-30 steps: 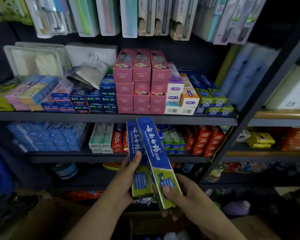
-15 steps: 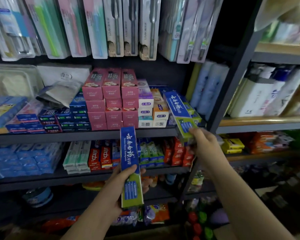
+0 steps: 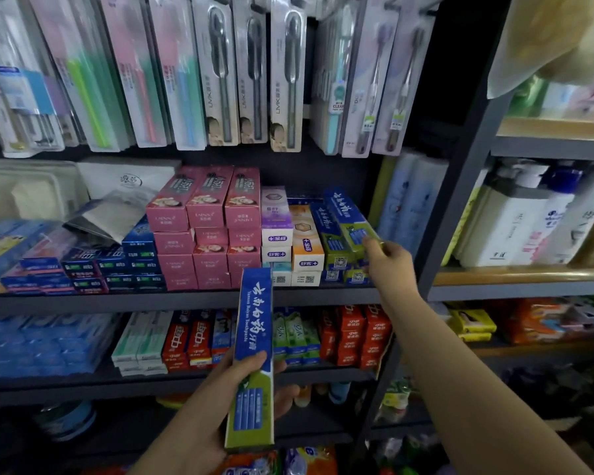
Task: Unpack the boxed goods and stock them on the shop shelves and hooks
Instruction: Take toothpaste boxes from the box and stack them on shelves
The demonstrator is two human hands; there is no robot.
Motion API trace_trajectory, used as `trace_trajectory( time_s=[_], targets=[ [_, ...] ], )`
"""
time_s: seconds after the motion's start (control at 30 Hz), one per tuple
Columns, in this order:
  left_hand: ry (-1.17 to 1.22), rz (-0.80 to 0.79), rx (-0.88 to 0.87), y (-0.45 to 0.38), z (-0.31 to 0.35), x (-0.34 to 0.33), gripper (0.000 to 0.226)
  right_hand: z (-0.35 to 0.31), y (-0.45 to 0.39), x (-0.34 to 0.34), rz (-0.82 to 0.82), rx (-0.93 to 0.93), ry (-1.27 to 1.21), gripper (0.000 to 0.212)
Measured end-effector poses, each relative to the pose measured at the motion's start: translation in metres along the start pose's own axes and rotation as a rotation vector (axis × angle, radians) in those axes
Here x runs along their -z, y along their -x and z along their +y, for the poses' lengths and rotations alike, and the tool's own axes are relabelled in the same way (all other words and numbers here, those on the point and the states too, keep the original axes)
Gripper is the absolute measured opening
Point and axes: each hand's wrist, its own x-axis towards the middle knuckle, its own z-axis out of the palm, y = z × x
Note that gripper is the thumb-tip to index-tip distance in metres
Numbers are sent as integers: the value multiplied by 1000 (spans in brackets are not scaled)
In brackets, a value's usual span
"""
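The dark metal shelving unit (image 3: 186, 298) filled most of the frame, its flat boards carrying rows of rectangular cardboard cartons laid lengthwise with their end flaps facing outward, presumably so that brands could be read from the aisle. Across the top of the frame, flat carded toothbrush packs (image 3: 220, 73) in clear glossy blister plastic hung from hooks. At right of frame a second bay held smooth white pump bottles (image 3: 515, 221).

On the middle shelf, centre of frame, stood a stack of matt pink toothpaste boxes (image 3: 206, 228). Just beside it to the right were white, purple and orange cartons (image 3: 290, 234), and right of those a pile of blue-and-green boxes of one brand.

The right hand (image 3: 390, 265) was extended to the right end of that pile, fingers pinching the green end of a blue-and-green toothpaste box (image 3: 348, 217) that lay tilted on top of its like. In my judgement it was being seated with matching stock; whether it had settled fully could not be told.

The left hand (image 3: 244, 382), lower centre of frame, gripped a second toothpaste box (image 3: 254, 344) of the same design round its lower half, thumb across the glossy printed face. It was held upright, in front of the lower shelf and touching nothing there, apparently kept ready as the next item.
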Motion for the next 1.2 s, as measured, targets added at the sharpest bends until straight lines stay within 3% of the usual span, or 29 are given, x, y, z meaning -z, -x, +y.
trace_trajectory(
  time_s=[0.13, 0.27, 0.43, 0.57, 0.77, 0.93, 1.0, 1.1, 1.2],
  targets=[
    [20, 15, 15, -7, -4, -1, 52, -3, -10, 24, 92, 87, 11, 29],
    [-11, 22, 21, -16, -12, -13, 51, 6, -20, 29, 134, 22, 11, 37],
    [5, -30, 66, -17, -20, -26, 52, 24, -28, 24, 156, -92, 1, 32],
    [16, -12, 55, -19, -22, -29, 39, 37, -36, 23, 152, -203, -44, 45],
    [23, 10, 72, -17, -27, -32, 54, 33, -41, 11, 87, -348, -216, 32],
    [70, 48, 83, -16, -26, -37, 55, 33, -27, 17, 41, -313, -356, 30],
    [78, 44, 97, -11, -27, -41, 57, 35, -20, 23, 34, -284, -378, 40],
    [106, 42, 105, -6, -26, -50, 50, 38, 5, 34, 21, -239, -247, 53],
    [76, 67, 90, -8, -25, -54, 51, 35, 68, 45, -246, -141, 86, 27]
  ],
)
